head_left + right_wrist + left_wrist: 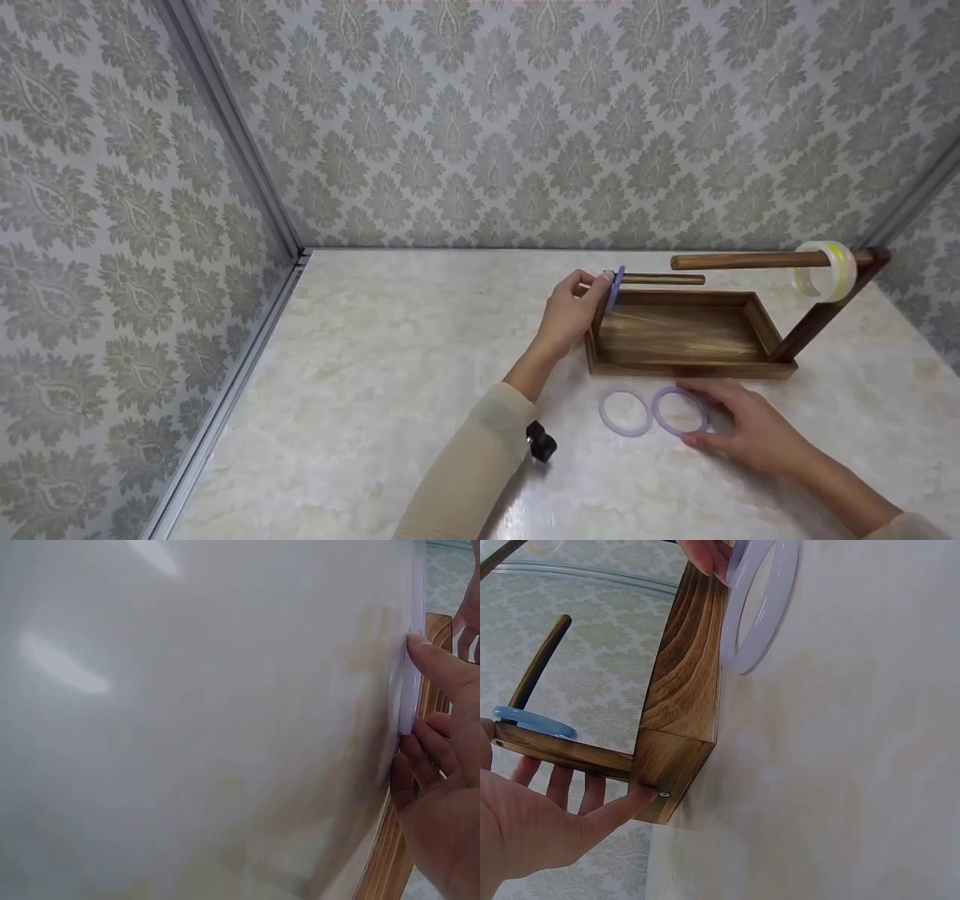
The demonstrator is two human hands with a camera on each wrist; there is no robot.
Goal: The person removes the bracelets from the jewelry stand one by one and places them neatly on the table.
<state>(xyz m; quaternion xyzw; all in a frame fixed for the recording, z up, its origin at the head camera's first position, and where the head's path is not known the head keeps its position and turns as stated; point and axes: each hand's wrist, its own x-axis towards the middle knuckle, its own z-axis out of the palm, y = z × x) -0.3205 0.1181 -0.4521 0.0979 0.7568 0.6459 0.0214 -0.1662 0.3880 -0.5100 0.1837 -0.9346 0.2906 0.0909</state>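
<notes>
A dark wooden bangle stand has a tray [690,370] at its base, a short post with a peg [667,279] on the left and a taller post on the right. My left hand [568,311] grips the short post at the tray's left end. A blue bangle [536,722] hangs on the short peg, against the post. Two pale purple bangles lie on the table before the tray. My right hand [750,427] holds the right-hand bangle [658,412] across its rim, thumb and fingers on opposite edges. The other bangle [604,416] lies just left of it.
Clear-and-yellowish bangles [844,274] hang on the long upper peg [742,261], near the tall post [829,315]. A small black object [541,441] shows at the left wrist. Patterned walls [487,135] enclose the marbled table [360,375].
</notes>
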